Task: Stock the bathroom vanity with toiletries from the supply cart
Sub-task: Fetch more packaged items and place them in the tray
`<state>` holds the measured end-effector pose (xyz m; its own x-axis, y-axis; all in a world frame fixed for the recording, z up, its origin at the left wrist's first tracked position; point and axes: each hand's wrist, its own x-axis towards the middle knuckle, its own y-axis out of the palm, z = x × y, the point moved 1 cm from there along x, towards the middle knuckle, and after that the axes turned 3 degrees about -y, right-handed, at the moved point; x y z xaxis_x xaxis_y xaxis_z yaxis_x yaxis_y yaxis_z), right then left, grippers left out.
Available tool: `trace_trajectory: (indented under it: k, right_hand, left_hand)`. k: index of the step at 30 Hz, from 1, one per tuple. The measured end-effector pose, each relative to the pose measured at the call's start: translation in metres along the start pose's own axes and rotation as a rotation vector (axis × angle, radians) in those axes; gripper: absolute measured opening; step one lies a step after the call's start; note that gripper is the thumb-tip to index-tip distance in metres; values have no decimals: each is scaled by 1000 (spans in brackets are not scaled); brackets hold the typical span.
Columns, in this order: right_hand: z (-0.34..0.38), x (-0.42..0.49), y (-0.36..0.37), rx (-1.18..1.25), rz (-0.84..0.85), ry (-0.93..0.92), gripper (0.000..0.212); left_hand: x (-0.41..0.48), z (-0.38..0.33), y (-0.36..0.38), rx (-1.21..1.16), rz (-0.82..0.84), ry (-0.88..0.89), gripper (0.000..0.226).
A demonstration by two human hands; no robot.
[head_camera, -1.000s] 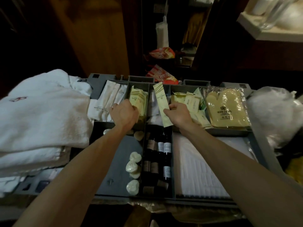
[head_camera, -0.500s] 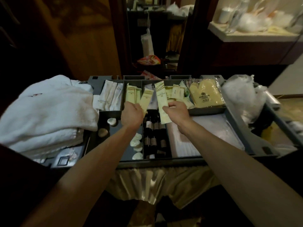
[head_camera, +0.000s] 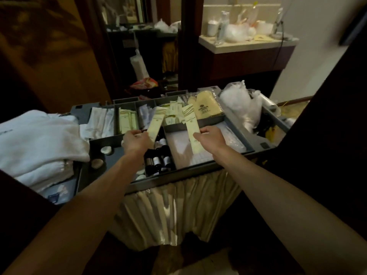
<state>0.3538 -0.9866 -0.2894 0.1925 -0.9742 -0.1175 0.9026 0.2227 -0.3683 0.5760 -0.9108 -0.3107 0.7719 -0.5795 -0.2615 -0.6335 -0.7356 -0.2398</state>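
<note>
Dim and brown-panelled, the room opens at the far right onto the bathroom vanity counter (head_camera: 248, 44), cluttered with bottles and clear plastic. Below me stands the grey supply cart (head_camera: 200, 176), and above its tray I hold two long pale-yellow sachets. My left grip (head_camera: 136, 140) pinches the lower end of one sachet (head_camera: 155, 126), which tilts up and to the right over the dark little bottles (head_camera: 157, 157). My right grip (head_camera: 210, 138) is closed on the side of the other sachet (head_camera: 191, 128), which stands nearly upright, its bottom end hanging over the folded white cloth (head_camera: 184, 153) in the front compartment. Both sachets are lifted clear of the tray, well apart from the vanity.

Behind them, the back compartments hold more yellow sachets (head_camera: 128, 122), white wrapped packets (head_camera: 102, 121) to the left, and a yellow mitt in clear wrap (head_camera: 205, 109) to the right. Small white soaps (head_camera: 106, 150) lie in the left front compartment. White towels (head_camera: 37, 139) are stacked on the cart's left end; crumpled clear plastic bags (head_camera: 241, 107) fill its right end. A golden pleated skirt (head_camera: 174, 211) hangs beneath the tray.
</note>
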Motion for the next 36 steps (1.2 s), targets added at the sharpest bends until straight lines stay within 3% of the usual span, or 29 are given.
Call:
trace_trajectory:
  k: [4, 6, 10, 13, 17, 24, 28, 30, 32, 34, 36]
  right_hand:
    - [-2, -12, 11, 104, 63, 22, 4]
    - [2, -15, 32, 219, 121, 86, 13]
    - [25, -12, 80, 377, 261, 198, 3]
    - [39, -3, 112, 461, 310, 260, 20]
    - [52, 14, 143, 487, 256, 293, 16]
    - [54, 52, 153, 538, 143, 236, 5]
    - [36, 73, 142, 446, 115, 229, 5]
    - [29, 80, 139, 440, 135, 231, 4]
    - [23, 83, 138, 434, 166, 239, 4]
    - [18, 84, 137, 415, 177, 255, 5]
    - [16, 81, 137, 406, 192, 281, 8]
  left_hand:
    - [-7, 3, -17, 14, -49, 49, 23]
    - [-12, 3, -26, 29, -33, 78, 21]
    - [-13, 10, -44, 82, 10, 130, 15]
    - [-5, 9, -51, 160, 64, 230, 9]
    - [8, 5, -59, 270, 90, 330, 14]
    - [53, -23, -70, 500, -113, 592, 25]
    - [86, -34, -57, 515, -45, 512, 21]
    - [104, -26, -54, 523, 102, 346, 26]
    - [118, -10, -58, 643, 258, 140, 47]
    - [128, 5, -62, 779, 216, 132, 52]
    - [127, 10, -61, 780, 59, 216, 44]
